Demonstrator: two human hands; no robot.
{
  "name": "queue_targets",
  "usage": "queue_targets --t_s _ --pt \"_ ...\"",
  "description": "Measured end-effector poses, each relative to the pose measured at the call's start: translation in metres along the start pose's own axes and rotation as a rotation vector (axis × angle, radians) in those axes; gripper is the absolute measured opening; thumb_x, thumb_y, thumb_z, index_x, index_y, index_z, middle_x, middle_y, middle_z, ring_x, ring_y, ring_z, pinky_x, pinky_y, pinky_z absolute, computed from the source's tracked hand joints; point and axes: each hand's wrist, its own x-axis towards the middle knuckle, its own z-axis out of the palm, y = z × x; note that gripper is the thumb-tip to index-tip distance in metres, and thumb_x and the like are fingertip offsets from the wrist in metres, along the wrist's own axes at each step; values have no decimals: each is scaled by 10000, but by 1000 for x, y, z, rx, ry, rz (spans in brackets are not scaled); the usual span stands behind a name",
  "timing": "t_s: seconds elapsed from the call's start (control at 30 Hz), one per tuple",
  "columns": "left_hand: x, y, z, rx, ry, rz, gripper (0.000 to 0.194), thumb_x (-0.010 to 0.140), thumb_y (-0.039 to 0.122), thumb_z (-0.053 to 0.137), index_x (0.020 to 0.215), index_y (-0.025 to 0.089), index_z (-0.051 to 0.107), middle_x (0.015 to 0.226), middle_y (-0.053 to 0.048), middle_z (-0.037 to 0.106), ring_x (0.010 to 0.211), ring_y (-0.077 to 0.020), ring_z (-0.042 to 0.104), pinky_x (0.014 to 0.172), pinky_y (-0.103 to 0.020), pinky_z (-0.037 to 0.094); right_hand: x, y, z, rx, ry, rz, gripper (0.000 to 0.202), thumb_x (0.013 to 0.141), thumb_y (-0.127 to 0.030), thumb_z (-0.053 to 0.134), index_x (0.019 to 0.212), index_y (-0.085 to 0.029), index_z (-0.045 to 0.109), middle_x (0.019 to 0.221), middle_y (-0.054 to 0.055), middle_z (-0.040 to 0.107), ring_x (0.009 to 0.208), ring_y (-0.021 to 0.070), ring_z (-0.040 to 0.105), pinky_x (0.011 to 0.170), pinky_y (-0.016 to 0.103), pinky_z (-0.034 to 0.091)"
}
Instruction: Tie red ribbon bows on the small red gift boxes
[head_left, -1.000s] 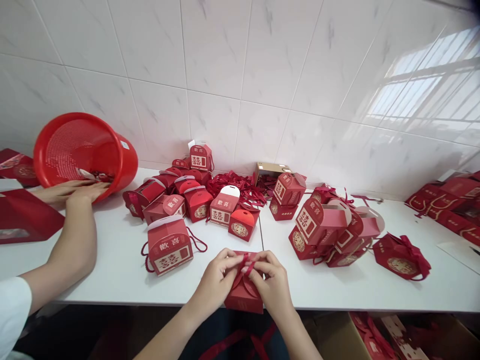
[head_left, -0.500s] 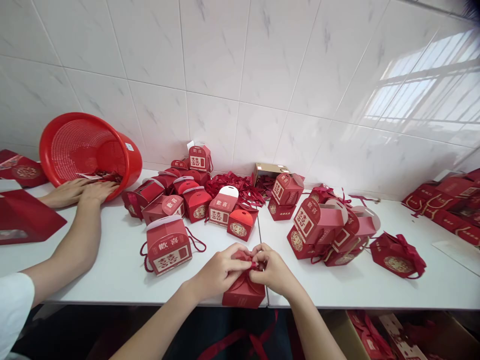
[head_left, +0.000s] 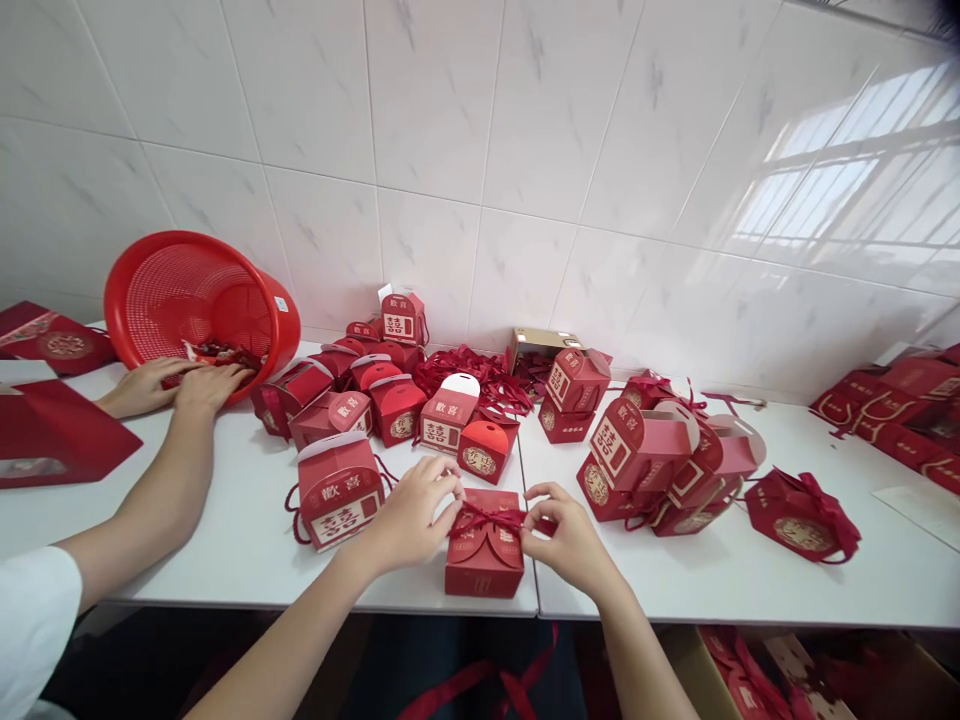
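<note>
A small red gift box (head_left: 484,573) sits at the front edge of the white table, just left of the seam. Its curved top flaps are folded together, and a dark red ribbon (head_left: 496,519) runs across them with a bow-like knot. On the box's left, my left hand (head_left: 421,508) pinches one side of the ribbon between thumb and fingers. My right hand (head_left: 564,535) grips a loop of the same ribbon on the other side. Close to my left wrist stands a red box with cord handles (head_left: 339,485).
A co-worker's hands (head_left: 202,392) reach into a tipped red basket (head_left: 202,250) on the left. Several red boxes (head_left: 397,408) and a ribbon pile (head_left: 472,378) lie behind mine. Stacked boxes (head_left: 637,445) stand to the right. Below the table is an open carton (head_left: 701,665).
My hands have moved apart from the box's middle, drawing the ribbon out to both sides. The knot and box top now show. The co-worker's hands remain at the basket.
</note>
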Motion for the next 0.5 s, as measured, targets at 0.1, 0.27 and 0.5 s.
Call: queue_targets --t_s 0.1,0.27,0.5 --pt "2 -1 1 -211 -74 -87 154 846 212 428 762 199 556 1133 -63 540 1125 -232 480 981 -400 385 -1 4 0 -28 36 -64 73 657 -140 570 612 -197 565 1034 68 558 1027 220 545 897 339 407" --pt "3 -5 8 -252 -103 -67 309 913 354 392 724 197 579 1272 -58 518 1224 -243 408 1026 -434 326 -1 7 5 -140 154 -132 106 668 -146 552 613 -210 488 1086 80 562 1078 257 506 931 424 355" --pt "-3 -16 3 403 129 178 234 871 371 506 765 216 646 1128 -94 617 1209 -360 400 986 -621 194 -12 10 1 -285 236 -105 199 620 -146 575 754 -230 454 1241 89 486 1196 312 409 940 493 303"
